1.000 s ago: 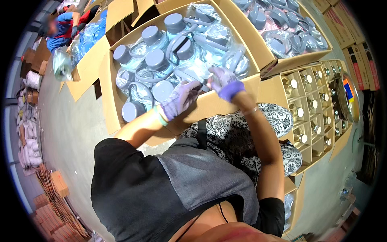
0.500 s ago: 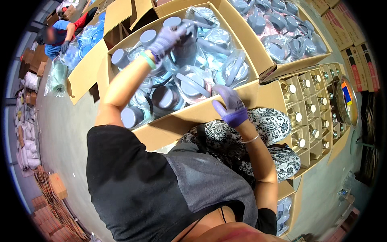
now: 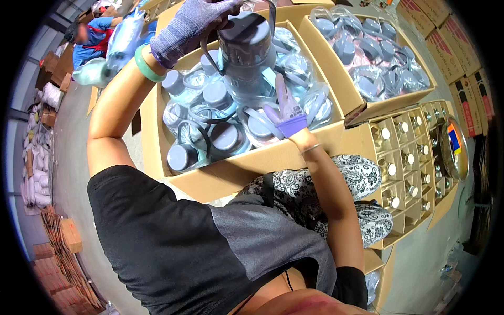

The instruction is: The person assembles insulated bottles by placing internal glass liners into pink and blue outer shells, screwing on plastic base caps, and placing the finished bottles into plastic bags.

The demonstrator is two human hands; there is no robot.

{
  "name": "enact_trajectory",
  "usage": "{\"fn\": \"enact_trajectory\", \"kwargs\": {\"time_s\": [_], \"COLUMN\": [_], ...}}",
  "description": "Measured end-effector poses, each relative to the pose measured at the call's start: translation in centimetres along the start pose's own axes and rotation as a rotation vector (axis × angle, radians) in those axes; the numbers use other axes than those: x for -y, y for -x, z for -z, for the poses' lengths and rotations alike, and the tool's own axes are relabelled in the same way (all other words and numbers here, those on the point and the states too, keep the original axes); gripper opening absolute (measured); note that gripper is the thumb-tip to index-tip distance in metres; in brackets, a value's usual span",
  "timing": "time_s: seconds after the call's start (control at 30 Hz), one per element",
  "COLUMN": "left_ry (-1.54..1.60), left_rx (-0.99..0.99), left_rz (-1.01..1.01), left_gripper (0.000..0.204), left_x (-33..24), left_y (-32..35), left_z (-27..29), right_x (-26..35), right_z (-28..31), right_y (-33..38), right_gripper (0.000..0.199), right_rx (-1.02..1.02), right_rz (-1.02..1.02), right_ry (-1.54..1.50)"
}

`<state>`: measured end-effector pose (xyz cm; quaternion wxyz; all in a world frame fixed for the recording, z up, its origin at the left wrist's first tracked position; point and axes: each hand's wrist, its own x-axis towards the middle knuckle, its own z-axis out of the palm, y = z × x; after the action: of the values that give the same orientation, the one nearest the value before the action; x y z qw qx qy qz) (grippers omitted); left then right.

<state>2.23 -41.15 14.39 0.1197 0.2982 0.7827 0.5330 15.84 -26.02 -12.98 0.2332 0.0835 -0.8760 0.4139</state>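
My left hand (image 3: 197,26), in a purple-grey knit glove, is closed on the carry strap of a large bottle (image 3: 247,65). This bottle has a wide grey-blue lid and a see-through body, and hangs upright above an open cardboard box (image 3: 252,156). The gloved right hand (image 3: 287,109) is open, fingers stretched upward beside the lower part of the bottle; I cannot tell whether they touch it. Below, the box holds several similar lidded bottles (image 3: 216,93) with straps, many wrapped in clear plastic.
Another box (image 3: 362,113) of bagged bottles stands at the far right. Nearer on the right is a divided carton (image 3: 401,210) of gold-capped bottles, with a round metal tray (image 3: 458,149) beside it. A co-worker (image 3: 94,44) in blue and red handles plastic-wrapped goods at the far left.
My left hand has lifted the large bottle by its strap out of the box and toward me. The right hand has moved from the box's near edge in toward the bottle.
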Motion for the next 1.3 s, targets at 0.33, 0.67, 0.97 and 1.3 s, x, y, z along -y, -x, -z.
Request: {"fn": "enact_trajectory", "kwargs": {"time_s": [0.33,0.67,0.97,1.3], "left_ry": [0.051,-0.042,0.732,0.331], "left_rx": [0.076,0.303,0.659,0.997], "left_rz": [-0.147,-0.249,-0.051,-0.772], "left_gripper": [0.030,0.044,0.044,0.070], "left_x": [-6.1,9.4,4.4,-6.2], "left_y": [-2.2,-5.0,-0.2,-0.6], "left_z": [2.0,-0.9,-18.4,-41.9], "right_x": [5.6,11.9,4.6,17.8], "right_z": [4.8,14.5,23.6,21.7], "right_y": [-3.3,0.7,23.6,41.5], "right_gripper": [0.035,0.039,0.051,0.046], "right_rx": [-0.448,-0.940,-1.040,-0.044], "right_rz": [-0.414,-0.277,-0.324,-0.587], "right_ry": [-0.586,-0.847,-0.738,0.791]}}
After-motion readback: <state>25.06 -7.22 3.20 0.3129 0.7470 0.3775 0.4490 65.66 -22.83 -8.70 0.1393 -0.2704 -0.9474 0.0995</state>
